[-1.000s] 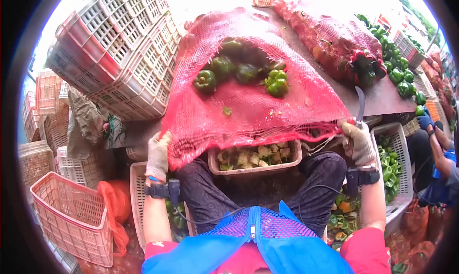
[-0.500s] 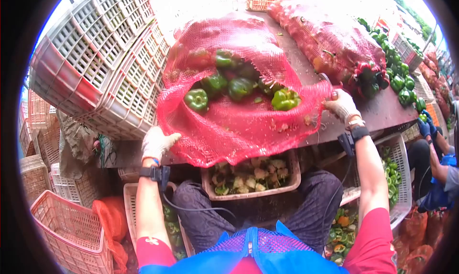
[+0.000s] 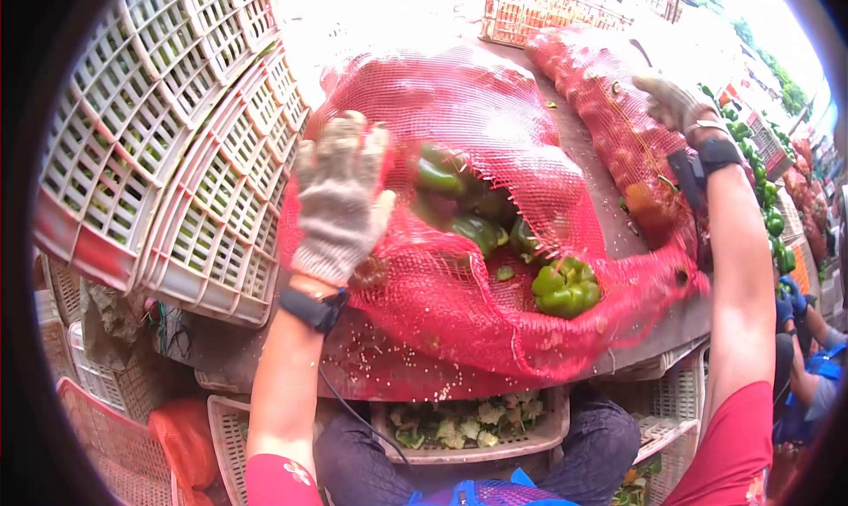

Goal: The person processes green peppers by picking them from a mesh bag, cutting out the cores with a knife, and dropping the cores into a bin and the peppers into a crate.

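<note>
Head view: my left hand (image 3: 340, 201) is splayed over a red mesh sack (image 3: 424, 99) — my right hand (image 3: 678, 106), far right, grips a curved knife (image 3: 639, 52).

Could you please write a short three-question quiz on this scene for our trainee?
1. True or false: the left hand and the right hand both wear gloves.
2. What stands to the wearer's left of the front mesh bag? (a) stacked crates (b) a weighing scale (c) a metal bucket
3. Fill in: the peppers showing at the bag's opening are ____ in colour.

Key: 1. True. 2. (a). 3. Green.
</note>
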The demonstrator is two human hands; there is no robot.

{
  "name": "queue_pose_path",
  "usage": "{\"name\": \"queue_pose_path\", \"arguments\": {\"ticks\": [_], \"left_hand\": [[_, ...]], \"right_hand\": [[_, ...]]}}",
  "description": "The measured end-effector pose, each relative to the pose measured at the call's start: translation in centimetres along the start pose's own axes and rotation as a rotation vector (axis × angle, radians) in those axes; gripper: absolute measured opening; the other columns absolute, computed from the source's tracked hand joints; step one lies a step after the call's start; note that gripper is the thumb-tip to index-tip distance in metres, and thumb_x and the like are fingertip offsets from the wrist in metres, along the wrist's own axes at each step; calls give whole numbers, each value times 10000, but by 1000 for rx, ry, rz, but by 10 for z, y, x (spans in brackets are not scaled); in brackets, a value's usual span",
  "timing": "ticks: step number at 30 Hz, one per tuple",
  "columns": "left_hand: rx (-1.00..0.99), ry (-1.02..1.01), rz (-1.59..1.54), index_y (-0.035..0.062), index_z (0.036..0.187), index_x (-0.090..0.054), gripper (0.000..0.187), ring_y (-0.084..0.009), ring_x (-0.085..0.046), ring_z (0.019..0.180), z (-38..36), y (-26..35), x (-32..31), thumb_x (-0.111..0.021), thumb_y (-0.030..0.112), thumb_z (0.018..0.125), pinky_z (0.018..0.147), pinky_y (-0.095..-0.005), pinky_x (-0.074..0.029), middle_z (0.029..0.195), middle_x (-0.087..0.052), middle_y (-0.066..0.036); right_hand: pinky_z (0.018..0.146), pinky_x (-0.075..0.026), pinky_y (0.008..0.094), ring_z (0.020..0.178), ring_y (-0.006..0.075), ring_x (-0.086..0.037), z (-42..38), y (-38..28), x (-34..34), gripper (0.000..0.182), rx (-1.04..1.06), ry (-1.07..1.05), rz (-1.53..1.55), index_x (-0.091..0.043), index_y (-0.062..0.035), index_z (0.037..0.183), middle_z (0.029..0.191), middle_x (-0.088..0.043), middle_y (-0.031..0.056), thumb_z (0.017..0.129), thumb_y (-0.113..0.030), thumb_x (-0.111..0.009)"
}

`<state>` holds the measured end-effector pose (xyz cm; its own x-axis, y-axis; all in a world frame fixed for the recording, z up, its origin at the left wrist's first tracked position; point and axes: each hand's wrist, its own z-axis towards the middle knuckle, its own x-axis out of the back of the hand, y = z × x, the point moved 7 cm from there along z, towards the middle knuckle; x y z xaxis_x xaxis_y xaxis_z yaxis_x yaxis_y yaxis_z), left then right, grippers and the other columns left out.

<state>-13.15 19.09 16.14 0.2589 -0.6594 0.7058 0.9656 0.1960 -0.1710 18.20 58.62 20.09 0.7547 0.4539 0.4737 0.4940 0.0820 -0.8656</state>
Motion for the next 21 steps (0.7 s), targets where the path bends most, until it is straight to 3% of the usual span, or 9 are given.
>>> {"name": "queue_pose_path", "arguments": {"ticks": [2,4,5,10,12,14,16,18,21], "left_hand": [[-29,-184,-13,132,1431,-406,831,-284,-352,1389,9,5,-45,-766,324,706,1134,-555,-221,1472,-408,-130],[-14,-333,-24,134,1463,-362,833,-281,-379,1365,8,-3,-92,-725,303,733,1102,-567,-243,1441,-439,-126],[37,-292,-122,111,1379,-463,719,-294,-505,1245,12,-7,-96,-743,257,733,1052,-496,-332,1299,-562,-140],[44,-193,-167,118,828,-601,97,-311,-630,724,18,-23,-113,-665,178,786,737,-443,-458,730,-635,-84],[111,-117,-241,120,829,-610,90,-319,-628,723,12,-33,-109,-667,175,785,734,-438,-462,739,-638,-99],[179,-62,-217,117,958,-638,185,-318,-633,814,11,-44,-95,-670,159,781,758,-442,-460,844,-652,-97],[123,76,-200,130,1164,-609,407,-306,-603,1030,15,-45,-88,-692,174,768,885,-455,-438,1099,-638,-106],[48,-126,-226,205,1472,-360,806,-293,-329,1404,22,-34,-89,-725,242,754,1131,-528,-231,1509,-375,-107],[-67,-277,-201,221,1496,-321,791,-271,-340,1403,41,-17,-118,-683,263,794,1136,-571,-189,1502,-394,-79]], "right_hand": [[324,-291,204,405,56,-457,-13,-74,-75,267,790,154,-460,-574,-137,783,577,-549,-2,863,-369,-679],[327,-307,214,402,73,-467,-13,-115,-162,288,702,-23,-416,-562,-119,741,573,-548,10,880,-355,-650],[332,-315,218,405,85,-474,0,-104,-196,299,289,-189,79,-559,-107,726,571,-545,17,887,-347,-635],[471,-442,321,482,193,-496,64,-155,-307,212,849,19,-577,-550,-60,813,618,-520,54,868,-239,-647],[514,-473,335,512,233,-528,90,-86,-314,165,400,-395,135,-567,-69,821,627,-545,77,809,-189,-680],[567,-511,353,573,278,-588,-11,-112,-319,195,1225,-496,-1106,-595,-77,813,652,-595,102,676,-110,-730],[484,-502,391,526,309,-623,-112,-94,-307,164,1129,-646,-989,-641,-13,797,654,-632,163,754,-171,-652],[406,-469,323,457,225,-595,-136,-50,-267,202,-363,-619,-345,-626,-21,834,626,-614,106,848,-220,-598],[379,-423,250,435,124,-546,-173,-41,-256,277,-282,-621,-225,-580,-32,850,631,-578,44,938,-275,-482]]}}
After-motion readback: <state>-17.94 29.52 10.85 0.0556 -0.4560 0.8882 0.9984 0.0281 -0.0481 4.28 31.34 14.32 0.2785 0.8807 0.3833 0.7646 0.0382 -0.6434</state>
